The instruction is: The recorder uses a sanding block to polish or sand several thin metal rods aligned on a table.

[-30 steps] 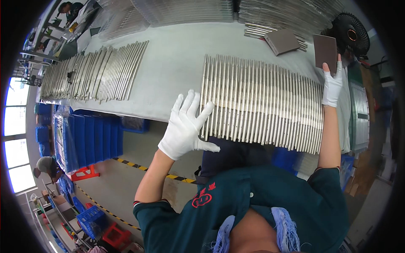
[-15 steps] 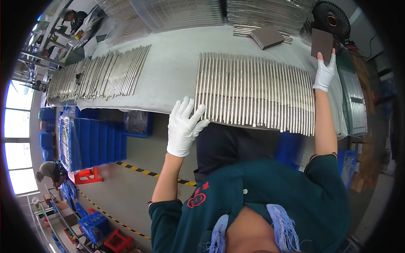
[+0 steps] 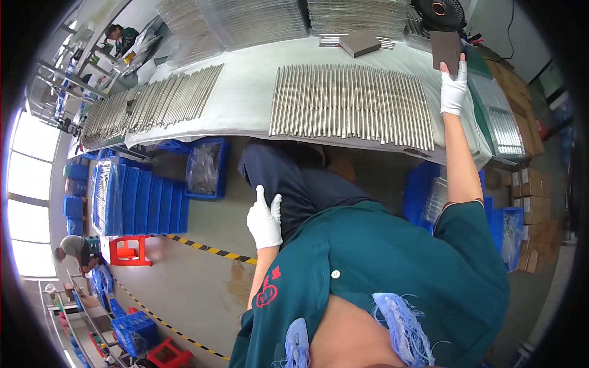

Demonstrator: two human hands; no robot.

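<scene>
My right hand (image 3: 454, 93), in a white glove with bare fingertips showing, grips a flat brown rectangular block (image 3: 446, 50) at the table's right end. Just left of that hand lies a wide row of thin silver metal rods (image 3: 351, 103), side by side on the pale-covered table. My left hand (image 3: 265, 219), gloved in white, is away from the table by my dark trouser leg, fingers stretched out and holding nothing. A second brown block (image 3: 359, 44) rests on a few rods behind the row.
More rods (image 3: 175, 98) lie in a looser row at the table's left. Clear plastic packs (image 3: 257, 21) are stacked along the back, with a black fan (image 3: 439, 12) at back right. Blue crates (image 3: 150, 199) stand on the floor; people are in the background at left.
My left hand has left the left edge of the rod row and dropped back toward my leg. My right hand still grips the brown block; the whole view has shifted.
</scene>
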